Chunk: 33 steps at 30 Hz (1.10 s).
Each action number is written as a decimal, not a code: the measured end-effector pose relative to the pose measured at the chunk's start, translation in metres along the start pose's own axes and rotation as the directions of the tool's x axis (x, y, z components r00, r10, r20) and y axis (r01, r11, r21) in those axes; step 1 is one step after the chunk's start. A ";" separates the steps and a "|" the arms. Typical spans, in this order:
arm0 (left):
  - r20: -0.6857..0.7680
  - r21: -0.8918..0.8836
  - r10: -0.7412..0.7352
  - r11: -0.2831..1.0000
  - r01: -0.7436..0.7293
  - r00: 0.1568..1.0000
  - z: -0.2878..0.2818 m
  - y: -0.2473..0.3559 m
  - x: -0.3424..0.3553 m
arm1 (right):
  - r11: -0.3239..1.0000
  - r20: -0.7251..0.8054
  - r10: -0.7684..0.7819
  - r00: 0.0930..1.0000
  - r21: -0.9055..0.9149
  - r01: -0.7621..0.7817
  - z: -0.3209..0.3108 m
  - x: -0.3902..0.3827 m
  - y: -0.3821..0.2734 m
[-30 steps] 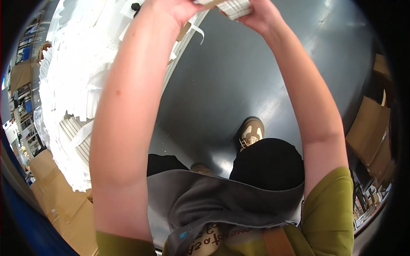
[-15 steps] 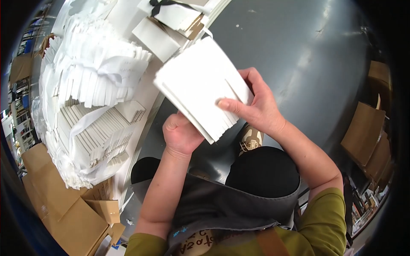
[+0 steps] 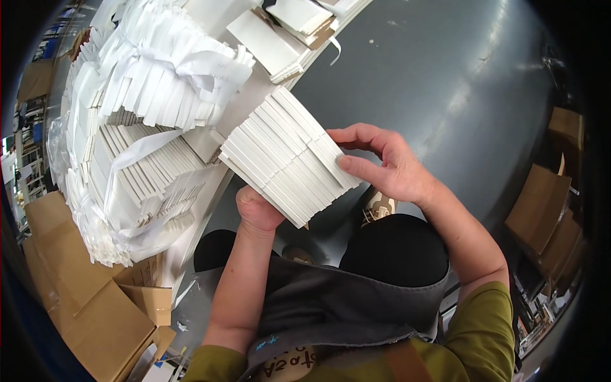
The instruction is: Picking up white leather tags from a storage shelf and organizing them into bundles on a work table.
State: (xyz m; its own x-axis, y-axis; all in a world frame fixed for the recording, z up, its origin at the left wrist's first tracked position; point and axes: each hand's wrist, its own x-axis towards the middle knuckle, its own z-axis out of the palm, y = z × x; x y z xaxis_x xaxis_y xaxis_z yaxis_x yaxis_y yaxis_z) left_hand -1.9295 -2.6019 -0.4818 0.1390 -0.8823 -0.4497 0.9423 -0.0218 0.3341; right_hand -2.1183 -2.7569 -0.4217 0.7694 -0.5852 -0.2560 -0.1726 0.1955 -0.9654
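Note:
A stack of flat white folded cartons [image 3: 289,156] is held up in front of me, its layered edges turned upward. My left hand [image 3: 258,209] grips it from the lower left, with most of the fingers hidden beneath. At the stack's right side, my right hand [image 3: 401,170] has its thumb against the edge and its fingers curled at the far side. To the left, bundles of similar white cartons [image 3: 149,169] lie piled on a table, tied with white strips [image 3: 137,153].
The pale tabletop [image 3: 245,95] runs along my left, with more white cartons [image 3: 270,48] at its far end. An open brown cardboard box [image 3: 95,305] stands at the lower left. Brown cardboard [image 3: 541,207] leans at the right, beyond the grey floor [image 3: 458,108].
The stack has tipped so its layered edges now face up instead of a broad flat face. Both hands have moved slightly down with it, and the right fingers have shifted along the edge.

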 end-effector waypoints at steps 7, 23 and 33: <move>0.006 -0.004 -0.031 1.000 0.031 1.000 -0.003 0.007 -0.002 | 0.991 0.024 0.085 0.996 0.101 -0.087 0.000 0.003 -0.001; 0.059 -0.037 -0.071 0.997 0.073 0.996 -0.004 0.011 0.001 | 0.998 0.049 0.052 0.997 0.018 -0.053 -0.001 0.008 0.001; 0.062 -0.032 -0.055 0.998 0.057 0.997 0.001 0.009 0.000 | 0.995 -0.012 -0.009 1.000 -0.097 0.008 0.007 0.007 0.001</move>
State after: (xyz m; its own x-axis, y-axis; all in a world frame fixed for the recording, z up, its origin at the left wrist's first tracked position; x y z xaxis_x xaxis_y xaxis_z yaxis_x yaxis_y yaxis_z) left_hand -1.9216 -2.6023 -0.4778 0.0678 -0.9074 -0.4148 0.9580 -0.0570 0.2812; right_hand -2.1094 -2.7553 -0.4244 0.7634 -0.5965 -0.2479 -0.2252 0.1138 -0.9676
